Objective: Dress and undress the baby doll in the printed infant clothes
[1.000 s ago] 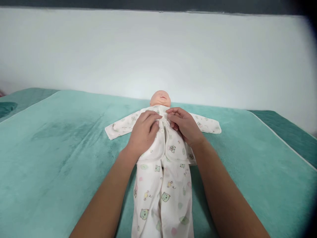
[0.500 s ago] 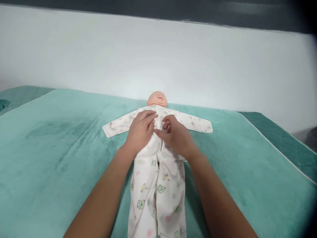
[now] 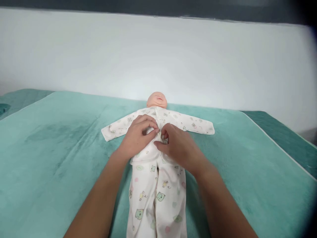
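A baby doll (image 3: 157,99) lies on its back, head away from me. It wears a white long-sleeved baby shirt (image 3: 198,124) and matching trousers (image 3: 170,195), both printed with small animals. At the middle of the chest my left hand (image 3: 140,135) pinches the shirt's front opening between thumb and fingers. Just to its right, my right hand (image 3: 178,145) has curled fingers at the same opening, with fabric bunched by the fingertips and the thumb lower on the cloth. Any fastener there is hidden by the fingers.
Beneath the doll spreads a teal plush blanket (image 3: 69,138) with a pale edge. Darker green quilted bedding (image 3: 279,138) shows past it at the right. A white wall (image 3: 158,53) rises behind the bed, with a dark band (image 3: 148,7) above.
Both hands have moved a little down the shirt front. My left thumb and fingers have come together at the opening. The doll lies in the same place.
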`<state>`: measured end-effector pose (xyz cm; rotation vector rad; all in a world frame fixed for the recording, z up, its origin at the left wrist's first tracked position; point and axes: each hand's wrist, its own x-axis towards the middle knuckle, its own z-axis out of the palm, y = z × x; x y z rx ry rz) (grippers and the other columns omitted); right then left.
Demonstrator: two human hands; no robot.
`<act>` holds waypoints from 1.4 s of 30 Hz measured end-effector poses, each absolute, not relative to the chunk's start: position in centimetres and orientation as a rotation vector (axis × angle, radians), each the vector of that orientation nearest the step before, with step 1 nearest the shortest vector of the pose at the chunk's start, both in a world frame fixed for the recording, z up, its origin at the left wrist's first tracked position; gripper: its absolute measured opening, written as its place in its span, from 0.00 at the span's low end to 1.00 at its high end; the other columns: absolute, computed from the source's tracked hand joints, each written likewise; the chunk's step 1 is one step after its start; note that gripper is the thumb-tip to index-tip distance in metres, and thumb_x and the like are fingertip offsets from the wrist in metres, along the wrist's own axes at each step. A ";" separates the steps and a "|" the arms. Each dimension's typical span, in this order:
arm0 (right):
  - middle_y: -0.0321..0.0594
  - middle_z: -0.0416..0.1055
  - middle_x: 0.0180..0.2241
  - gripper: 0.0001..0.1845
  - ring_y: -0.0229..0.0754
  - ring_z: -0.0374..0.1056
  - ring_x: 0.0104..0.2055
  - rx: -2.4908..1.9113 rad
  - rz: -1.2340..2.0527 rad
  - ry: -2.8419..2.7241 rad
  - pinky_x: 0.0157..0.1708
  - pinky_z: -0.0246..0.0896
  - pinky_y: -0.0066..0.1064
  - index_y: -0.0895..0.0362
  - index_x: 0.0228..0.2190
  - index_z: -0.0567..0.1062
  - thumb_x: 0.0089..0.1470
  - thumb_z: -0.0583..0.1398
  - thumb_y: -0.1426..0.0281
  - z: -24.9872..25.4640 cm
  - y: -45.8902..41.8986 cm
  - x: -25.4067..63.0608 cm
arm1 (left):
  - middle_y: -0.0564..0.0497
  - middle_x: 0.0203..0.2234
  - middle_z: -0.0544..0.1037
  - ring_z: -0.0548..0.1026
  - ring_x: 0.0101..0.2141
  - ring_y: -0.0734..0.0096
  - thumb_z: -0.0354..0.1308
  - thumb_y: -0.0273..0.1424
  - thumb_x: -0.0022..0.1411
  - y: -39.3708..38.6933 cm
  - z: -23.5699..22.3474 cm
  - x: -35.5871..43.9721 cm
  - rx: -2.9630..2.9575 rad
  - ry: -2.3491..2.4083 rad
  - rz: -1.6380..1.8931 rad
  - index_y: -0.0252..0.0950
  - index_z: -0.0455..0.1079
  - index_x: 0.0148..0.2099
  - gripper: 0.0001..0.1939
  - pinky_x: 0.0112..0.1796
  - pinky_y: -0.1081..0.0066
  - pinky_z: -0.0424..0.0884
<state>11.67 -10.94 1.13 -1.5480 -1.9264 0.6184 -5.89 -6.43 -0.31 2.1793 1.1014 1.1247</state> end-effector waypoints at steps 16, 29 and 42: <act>0.29 0.61 0.20 0.14 0.33 0.57 0.21 -1.018 1.300 -1.298 0.20 0.52 0.27 0.53 0.31 0.73 0.55 0.66 0.56 -0.4 -9.6 12.9 | 0.52 0.33 0.77 0.72 0.35 0.69 0.63 0.35 0.61 -7.1 0.9 -6.1 1.894 0.988 1.109 0.40 0.74 0.33 0.06 0.35 0.69 0.69; 0.29 0.66 0.23 0.14 0.31 0.61 0.22 -0.991 1.399 -1.379 0.19 0.56 0.23 0.55 0.34 0.76 0.48 0.70 0.62 -0.8 -9.3 13.4 | 0.52 0.26 0.74 0.66 0.25 0.75 0.63 0.39 0.61 -7.3 1.3 -6.6 1.729 1.015 0.938 0.39 0.78 0.36 0.09 0.25 0.73 0.58; 0.29 0.67 0.24 0.16 0.31 0.63 0.23 -0.980 1.465 -1.402 0.20 0.59 0.23 0.55 0.38 0.75 0.47 0.71 0.66 -0.6 -9.0 13.7 | 0.53 0.30 0.77 0.72 0.32 0.73 0.65 0.39 0.60 -7.2 1.0 -6.2 1.647 1.026 0.938 0.39 0.74 0.40 0.10 0.34 0.72 0.67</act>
